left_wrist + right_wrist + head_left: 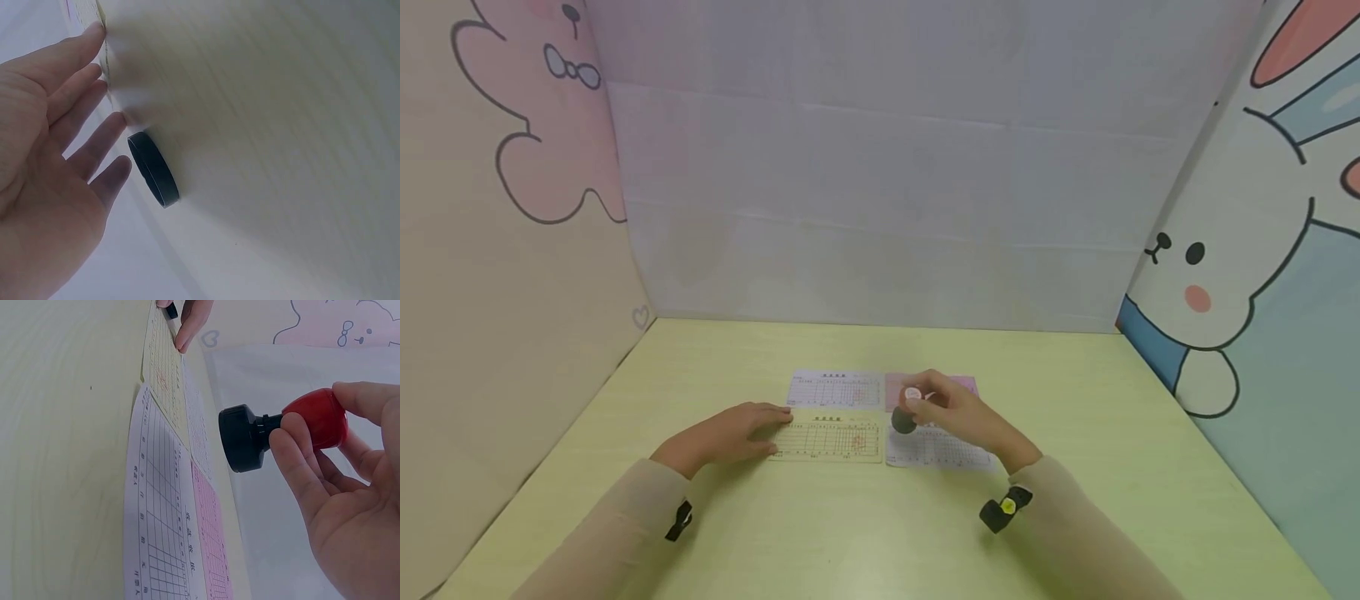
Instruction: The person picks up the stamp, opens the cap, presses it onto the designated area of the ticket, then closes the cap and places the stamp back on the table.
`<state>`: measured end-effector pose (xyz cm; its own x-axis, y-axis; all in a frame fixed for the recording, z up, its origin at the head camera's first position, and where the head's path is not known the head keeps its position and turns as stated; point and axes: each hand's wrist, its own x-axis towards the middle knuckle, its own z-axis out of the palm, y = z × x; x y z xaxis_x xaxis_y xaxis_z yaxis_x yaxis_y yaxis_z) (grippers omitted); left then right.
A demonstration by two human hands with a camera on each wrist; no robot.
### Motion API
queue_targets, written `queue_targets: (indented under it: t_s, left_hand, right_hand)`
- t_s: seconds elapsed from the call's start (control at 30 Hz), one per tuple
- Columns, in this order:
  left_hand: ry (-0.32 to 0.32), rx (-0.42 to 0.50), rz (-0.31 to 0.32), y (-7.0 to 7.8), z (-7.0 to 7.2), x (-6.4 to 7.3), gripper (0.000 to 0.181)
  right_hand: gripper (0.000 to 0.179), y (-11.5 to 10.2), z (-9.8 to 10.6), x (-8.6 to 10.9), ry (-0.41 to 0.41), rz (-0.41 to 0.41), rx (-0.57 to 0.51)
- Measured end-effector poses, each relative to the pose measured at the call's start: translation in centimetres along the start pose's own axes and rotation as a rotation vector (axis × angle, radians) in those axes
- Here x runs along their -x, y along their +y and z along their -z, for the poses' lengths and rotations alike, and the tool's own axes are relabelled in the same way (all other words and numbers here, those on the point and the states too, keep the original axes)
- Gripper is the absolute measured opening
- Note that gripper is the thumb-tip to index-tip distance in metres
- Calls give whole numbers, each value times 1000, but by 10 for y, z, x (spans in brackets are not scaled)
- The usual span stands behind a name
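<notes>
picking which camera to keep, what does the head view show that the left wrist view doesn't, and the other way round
Only the head view: the right hand holding a stamp, and the rabbit drawing.

Only the left wrist view: a black ring near the left hand.

Both: the left hand, the table and paper forms, though the left wrist view catches just an edge of paper.

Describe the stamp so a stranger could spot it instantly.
On the pale table, find four paper forms. Over them, the right hand holds the stamp, set apart from the flat forms by its rounded red handle and black base.
</notes>
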<state>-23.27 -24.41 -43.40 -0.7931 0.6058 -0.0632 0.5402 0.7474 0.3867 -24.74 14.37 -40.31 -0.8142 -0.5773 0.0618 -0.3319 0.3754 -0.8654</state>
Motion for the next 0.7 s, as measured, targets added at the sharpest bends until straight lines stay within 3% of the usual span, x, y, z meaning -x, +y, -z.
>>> queue_targets:
  t_s: [0.37,0.53,0.7]
  left_hand:
    - [55,44,10,4,2,-9,55]
    - [67,84,6,21,-1,-22,56]
    - [74,95,-37,45,-5,-38,55]
  right_hand:
    - [36,7,16,12,49,29,-16]
    - [35,11,20,19,56,16,-30]
    - [36,13,23,24,55,-4,-30]
